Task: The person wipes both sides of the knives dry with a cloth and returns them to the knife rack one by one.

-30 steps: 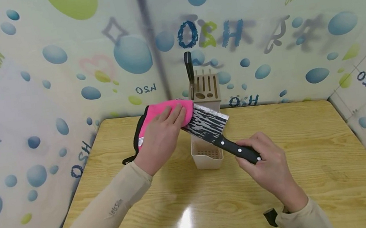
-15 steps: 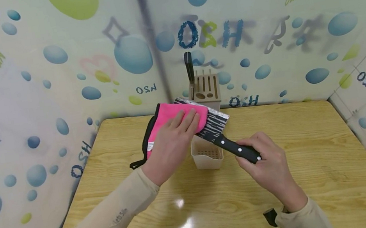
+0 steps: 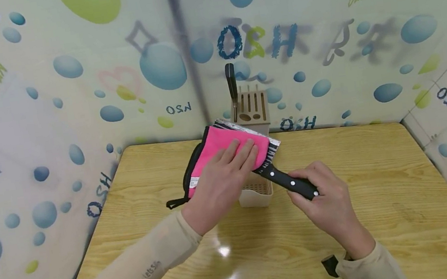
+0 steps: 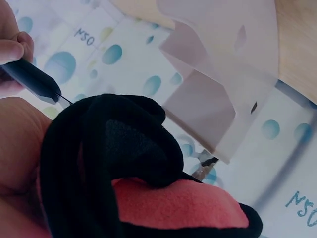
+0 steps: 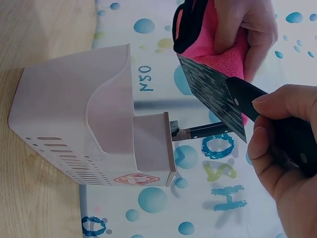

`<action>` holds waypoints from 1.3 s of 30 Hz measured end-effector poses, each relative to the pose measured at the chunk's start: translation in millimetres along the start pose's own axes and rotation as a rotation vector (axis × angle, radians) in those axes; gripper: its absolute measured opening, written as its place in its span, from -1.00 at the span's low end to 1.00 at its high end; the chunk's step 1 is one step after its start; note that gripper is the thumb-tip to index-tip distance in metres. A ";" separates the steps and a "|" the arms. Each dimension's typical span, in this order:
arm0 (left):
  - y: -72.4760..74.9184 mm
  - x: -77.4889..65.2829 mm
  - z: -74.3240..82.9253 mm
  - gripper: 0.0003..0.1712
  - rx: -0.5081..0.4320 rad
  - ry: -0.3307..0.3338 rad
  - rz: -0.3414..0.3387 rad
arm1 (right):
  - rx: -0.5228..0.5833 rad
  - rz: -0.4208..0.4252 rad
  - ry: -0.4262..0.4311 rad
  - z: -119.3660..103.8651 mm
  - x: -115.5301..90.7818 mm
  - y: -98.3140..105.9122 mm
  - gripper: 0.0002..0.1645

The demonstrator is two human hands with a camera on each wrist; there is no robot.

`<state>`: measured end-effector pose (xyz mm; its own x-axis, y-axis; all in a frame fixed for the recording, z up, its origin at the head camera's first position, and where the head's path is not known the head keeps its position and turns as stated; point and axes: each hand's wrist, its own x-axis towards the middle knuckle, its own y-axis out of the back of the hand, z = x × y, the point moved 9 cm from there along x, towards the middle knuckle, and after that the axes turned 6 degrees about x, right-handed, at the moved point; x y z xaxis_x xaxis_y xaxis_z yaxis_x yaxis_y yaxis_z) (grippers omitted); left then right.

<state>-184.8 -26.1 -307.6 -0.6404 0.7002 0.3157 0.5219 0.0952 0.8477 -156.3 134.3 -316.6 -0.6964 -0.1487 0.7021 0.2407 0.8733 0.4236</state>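
Note:
My right hand (image 3: 328, 198) grips the black riveted handle of a cleaver (image 3: 283, 178), its blade raised over the table and slanting up to the left. A pink cloth (image 3: 217, 143) with black edging and a hanging loop covers most of the patterned blade. Over the cloth lies my left hand (image 3: 223, 180), fingers extended across it. In the right wrist view, the left thumb bends against the cloth (image 5: 230, 62) from the other side. Bunched cloth (image 4: 138, 144) fills much of the left wrist view and hides the blade there.
Behind the cleaver stands a beige knife holder (image 5: 59, 104) with a slotted top and a lower front bin. Another knife (image 3: 231, 80) is upright in it, black handle up. The wooden table (image 3: 387, 192) meets a bubble-printed backdrop (image 3: 308, 11) at the back and sides.
My left hand and the pink cloth have slid right along the blade toward the handle, uncovering the blade's far end. The right hand and cleaver have stayed in place.

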 end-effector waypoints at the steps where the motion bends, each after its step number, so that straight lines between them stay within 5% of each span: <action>1: 1.1 0.4 1.6 -0.30 0.001 -0.004 0.004 | 0.001 0.000 0.003 -0.1 0.1 0.0 -0.64; 16: 8.8 3.2 13.3 -0.33 0.011 -0.043 0.036 | 0.004 -0.001 0.030 -0.3 0.3 0.5 -0.63; 39: -6.4 8.3 -13.6 -0.27 -0.010 0.045 -0.044 | 0.022 0.002 0.036 -1.7 -0.4 1.0 -0.62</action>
<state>-201.1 -30.5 -304.6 -0.6870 0.6633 0.2969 0.4872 0.1173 0.8653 -154.7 134.4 -315.5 -0.6709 -0.1632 0.7234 0.2268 0.8836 0.4097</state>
